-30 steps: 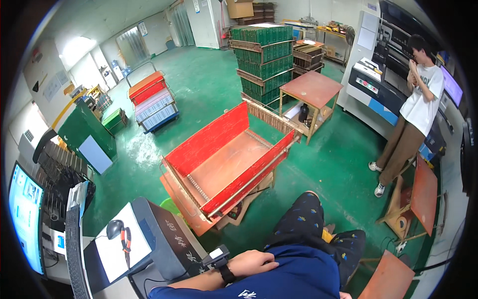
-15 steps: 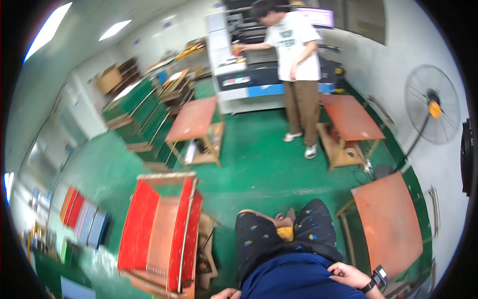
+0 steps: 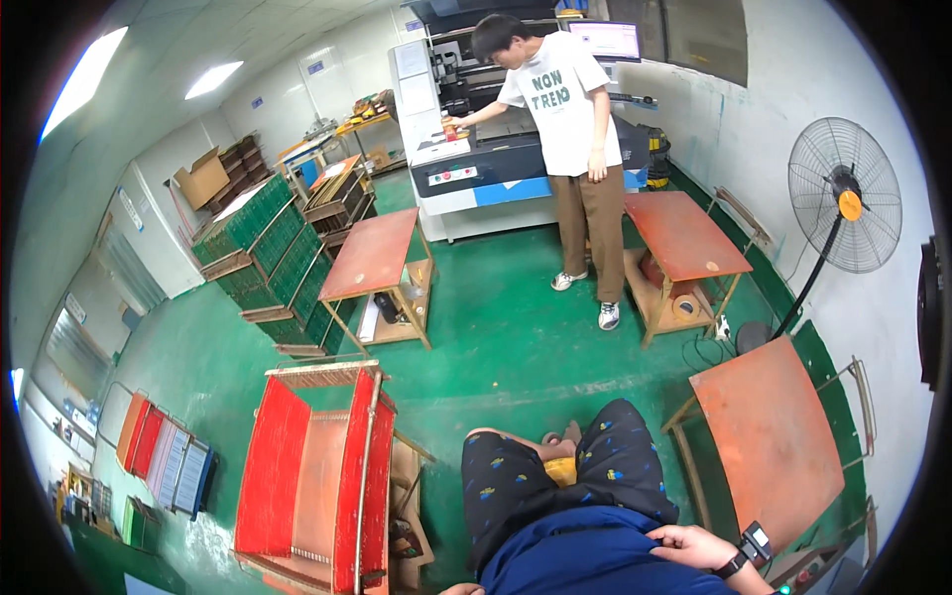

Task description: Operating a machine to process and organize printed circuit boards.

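I am seated, wearing a blue shirt (image 3: 575,545) and dark patterned shorts (image 3: 511,476). My right hand (image 3: 694,547) rests at the shirt's side, loosely bent fingers touching the cloth, with nothing visible in it. A dark band with a small device (image 3: 756,543) is on that wrist. Only a sliver of my left hand (image 3: 462,589) shows at the lower edge; its fingers are hidden. Nearest on that side stands a rack with red boards (image 3: 283,466) in upright rows. To my right is an orange-topped table (image 3: 773,446).
Ahead, a person (image 3: 575,109) in a white shirt reaches to a large machine (image 3: 486,188). Two red-topped tables (image 3: 372,248) (image 3: 684,233) flank them. Racks of green boards (image 3: 268,248) stand left. A standing fan (image 3: 846,193) and cables (image 3: 709,347) are at right.
The view has shifted slightly, and the picture is sharper now. My left hand has dropped mostly out of the lower edge. My right hand stays at the shirt.
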{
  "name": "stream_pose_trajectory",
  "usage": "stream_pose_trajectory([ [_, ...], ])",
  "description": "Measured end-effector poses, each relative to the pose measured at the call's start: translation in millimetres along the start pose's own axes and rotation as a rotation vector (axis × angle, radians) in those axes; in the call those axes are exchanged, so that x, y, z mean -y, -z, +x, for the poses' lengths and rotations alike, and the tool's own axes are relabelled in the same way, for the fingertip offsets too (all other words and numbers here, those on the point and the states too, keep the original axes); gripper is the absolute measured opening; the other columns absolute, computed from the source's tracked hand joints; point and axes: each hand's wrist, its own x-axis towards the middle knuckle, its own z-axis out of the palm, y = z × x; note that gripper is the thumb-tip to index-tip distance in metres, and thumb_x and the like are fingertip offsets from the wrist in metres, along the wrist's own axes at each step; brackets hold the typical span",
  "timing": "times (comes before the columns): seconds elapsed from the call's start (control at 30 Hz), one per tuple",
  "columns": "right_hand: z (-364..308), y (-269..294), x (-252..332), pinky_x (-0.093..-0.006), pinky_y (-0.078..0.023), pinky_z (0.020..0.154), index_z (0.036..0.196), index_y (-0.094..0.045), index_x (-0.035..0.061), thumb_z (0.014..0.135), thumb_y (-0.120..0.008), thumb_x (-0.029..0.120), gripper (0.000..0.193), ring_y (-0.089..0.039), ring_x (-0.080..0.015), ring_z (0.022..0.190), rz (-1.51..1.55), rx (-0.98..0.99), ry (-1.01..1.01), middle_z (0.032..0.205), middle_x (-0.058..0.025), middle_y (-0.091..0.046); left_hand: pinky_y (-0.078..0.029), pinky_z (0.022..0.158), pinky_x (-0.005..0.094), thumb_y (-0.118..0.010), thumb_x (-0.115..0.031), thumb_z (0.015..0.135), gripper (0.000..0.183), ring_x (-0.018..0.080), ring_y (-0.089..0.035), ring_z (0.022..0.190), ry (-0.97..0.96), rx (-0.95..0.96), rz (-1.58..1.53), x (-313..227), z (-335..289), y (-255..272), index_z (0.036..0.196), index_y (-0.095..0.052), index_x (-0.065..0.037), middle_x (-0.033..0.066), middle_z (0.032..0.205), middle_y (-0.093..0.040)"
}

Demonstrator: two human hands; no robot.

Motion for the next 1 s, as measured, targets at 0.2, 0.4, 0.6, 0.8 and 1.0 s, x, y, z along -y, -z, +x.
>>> stream_pose_trajectory([
  [0.2, -0.2, 1.5, 8.3, -0.0237, -0.041, 0.056, 0.114, -0.060, 0.0067, 0.086, -0.067, 0.026, 0.034, -0.046, -0.0064, 0.059, -0.021, 0.010, 0.006, 0.065, 0.0004, -0.054, -0.048, 0.075, 0.0312, -0.055, -0.026, 0.092, 0.029, 0.0224, -0.063, 0.082, -0.074, -0.017, 0.003, 6.9, -2.1, -3.2, 0.103, -0.060, 0.001, 0.0179, 0.089, -0.063],
  [0.4, -1.6, 3.7, 3.8, -0.0229, -0.038, 0.053, 0.110, -0.062, 0.0041, 0.086, -0.067, 0.023, 0.032, -0.042, -0.0049, 0.056, 0.072, 0.001, -0.007, 0.062, 0.0023, -0.052, -0.048, 0.075, 0.0309, -0.054, -0.026, 0.093, 0.029, 0.0227, -0.063, 0.083, -0.090, -0.007, 0.013, 8.5, 2.6, -6.5, 0.103, -0.059, 0.000, 0.0176, 0.090, -0.063],
  [0.6, -0.5, 2.8, 0.1, -0.0222, -0.038, 0.053, 0.112, -0.062, 0.0056, 0.086, -0.067, 0.026, 0.033, -0.043, -0.0046, 0.057, 0.086, -0.002, -0.003, 0.062, 0.0025, -0.052, -0.047, 0.076, 0.0299, -0.053, -0.028, 0.094, 0.031, 0.0202, -0.062, 0.083, -0.073, 0.045, 0.044, -18.2, -1.8, 0.3, 0.104, -0.059, 0.000, 0.0170, 0.091, -0.063],
  [0.8, -0.7, 2.6, 12.1, -0.0221, -0.041, 0.058, 0.115, -0.060, 0.0065, 0.087, -0.065, 0.026, 0.034, -0.047, -0.0054, 0.062, -0.001, 0.003, -0.018, 0.067, 0.0015, -0.055, -0.047, 0.076, 0.0297, -0.053, -0.028, 0.094, 0.032, 0.0197, -0.061, 0.083, -0.016, -0.004, 0.051, -4.2, -0.4, -2.1, 0.105, -0.059, 0.001, 0.0164, 0.091, -0.063],
  [1.0, -1.2, -1.3, 7.4, -0.0242, -0.043, 0.060, 0.114, -0.060, 0.0077, 0.087, -0.064, 0.029, 0.035, -0.050, -0.0083, 0.063, -0.027, -0.023, -0.005, 0.069, -0.0008, -0.057, -0.047, 0.077, 0.0296, -0.054, -0.026, 0.093, 0.030, 0.0192, -0.061, 0.083, -0.065, 0.041, 0.050, -29.6, -6.3, 7.3, 0.105, -0.059, 0.001, 0.0167, 0.091, -0.064],
])
